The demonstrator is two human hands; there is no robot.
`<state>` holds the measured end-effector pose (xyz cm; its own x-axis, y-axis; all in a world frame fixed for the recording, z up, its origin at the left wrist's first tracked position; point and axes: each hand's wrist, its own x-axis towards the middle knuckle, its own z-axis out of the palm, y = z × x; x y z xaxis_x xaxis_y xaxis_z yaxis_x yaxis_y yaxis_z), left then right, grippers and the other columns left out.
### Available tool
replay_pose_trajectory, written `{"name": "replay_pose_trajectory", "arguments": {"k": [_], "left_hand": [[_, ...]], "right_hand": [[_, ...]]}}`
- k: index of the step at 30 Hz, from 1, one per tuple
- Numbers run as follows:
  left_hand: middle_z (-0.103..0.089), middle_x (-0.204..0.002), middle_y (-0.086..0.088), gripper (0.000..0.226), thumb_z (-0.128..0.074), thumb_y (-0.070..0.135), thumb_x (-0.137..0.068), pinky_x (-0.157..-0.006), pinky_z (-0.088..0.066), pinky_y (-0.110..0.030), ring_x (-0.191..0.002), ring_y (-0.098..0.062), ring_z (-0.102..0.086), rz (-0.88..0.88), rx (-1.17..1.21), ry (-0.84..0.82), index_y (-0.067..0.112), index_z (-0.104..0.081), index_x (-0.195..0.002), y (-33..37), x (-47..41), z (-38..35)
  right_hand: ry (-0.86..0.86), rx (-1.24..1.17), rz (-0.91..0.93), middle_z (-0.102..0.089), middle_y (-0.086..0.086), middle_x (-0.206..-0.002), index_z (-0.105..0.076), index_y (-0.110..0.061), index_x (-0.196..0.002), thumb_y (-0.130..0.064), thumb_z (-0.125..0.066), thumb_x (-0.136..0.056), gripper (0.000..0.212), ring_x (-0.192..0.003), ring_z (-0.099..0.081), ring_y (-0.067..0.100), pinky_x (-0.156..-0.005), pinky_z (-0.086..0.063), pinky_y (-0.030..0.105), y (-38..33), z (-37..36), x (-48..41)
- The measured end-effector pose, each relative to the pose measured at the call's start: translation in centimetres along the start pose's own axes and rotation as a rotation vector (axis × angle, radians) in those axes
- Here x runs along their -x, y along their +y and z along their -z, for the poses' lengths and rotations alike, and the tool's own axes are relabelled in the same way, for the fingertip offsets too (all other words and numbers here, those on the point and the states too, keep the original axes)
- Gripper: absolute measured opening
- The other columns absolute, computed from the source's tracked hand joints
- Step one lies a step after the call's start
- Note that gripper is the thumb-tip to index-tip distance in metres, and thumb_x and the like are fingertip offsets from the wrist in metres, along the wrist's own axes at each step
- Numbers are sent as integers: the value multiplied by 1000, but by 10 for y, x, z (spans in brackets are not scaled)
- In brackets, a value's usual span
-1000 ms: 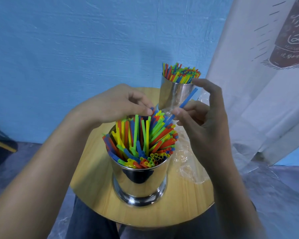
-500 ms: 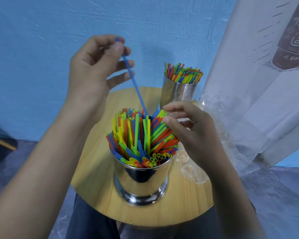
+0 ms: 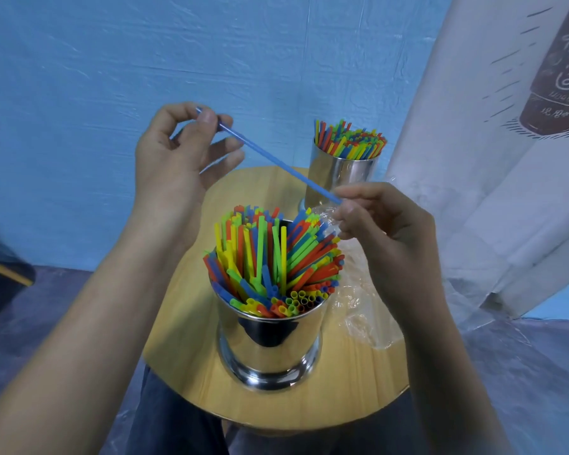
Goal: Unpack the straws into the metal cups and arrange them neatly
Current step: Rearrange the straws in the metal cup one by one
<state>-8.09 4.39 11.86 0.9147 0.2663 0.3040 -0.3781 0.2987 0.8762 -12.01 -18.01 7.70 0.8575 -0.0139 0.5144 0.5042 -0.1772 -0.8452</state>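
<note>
We see a person's two bare hands, the left hand (image 3: 174,165) and the right hand (image 3: 385,231), with forearms (image 3: 79,323) uncovered as far as we can see. The left thumbnail is cut short. We also see dark blue-grey trousers (image 3: 165,421), plain cloth, covering the lap.

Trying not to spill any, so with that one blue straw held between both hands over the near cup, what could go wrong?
The near cup is packed, its straws splayed; pushing the blue straw in may flick others out. The right hand is close to the leaning straws and the clear wrapper, so a brush could drag either.
</note>
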Motion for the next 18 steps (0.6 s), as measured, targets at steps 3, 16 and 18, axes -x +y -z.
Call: {"name": "replay_pose_trajectory", "arguments": {"k": [3,16,18], "left_hand": [[-76,-84,8,12,-60,20,-103,-84,-59,-34,-88,-13,-72,49,-301,-50,21,-60,-92,-9,-2,3],[-77,-107,14,22,-72,23,-94,-86,-51,-7,-103,4,-69,232,-862,-736,30,-76,-114,-1,-1,-5],[-78,-106,10,21,-72,22,-94,-86,-53,-9,-100,2,-70,250,-895,-775,30,-77,-113,-1,-3,-9]], "right_hand": [[45,-215,-71,-72,4,-84,-74,-20,-97,-5,-67,-94,17,-75,-66,17,-72,-57,31,-4,4,0],[535,-183,7,-60,1,-66,-58,-16,-86,-23,-45,-110,28,-59,-56,20,-60,-48,34,-17,33,-4],[545,-107,34,-58,-1,-64,-54,-16,-84,-23,-42,-110,29,-56,-52,22,-59,-46,38,-17,35,-4]]}}
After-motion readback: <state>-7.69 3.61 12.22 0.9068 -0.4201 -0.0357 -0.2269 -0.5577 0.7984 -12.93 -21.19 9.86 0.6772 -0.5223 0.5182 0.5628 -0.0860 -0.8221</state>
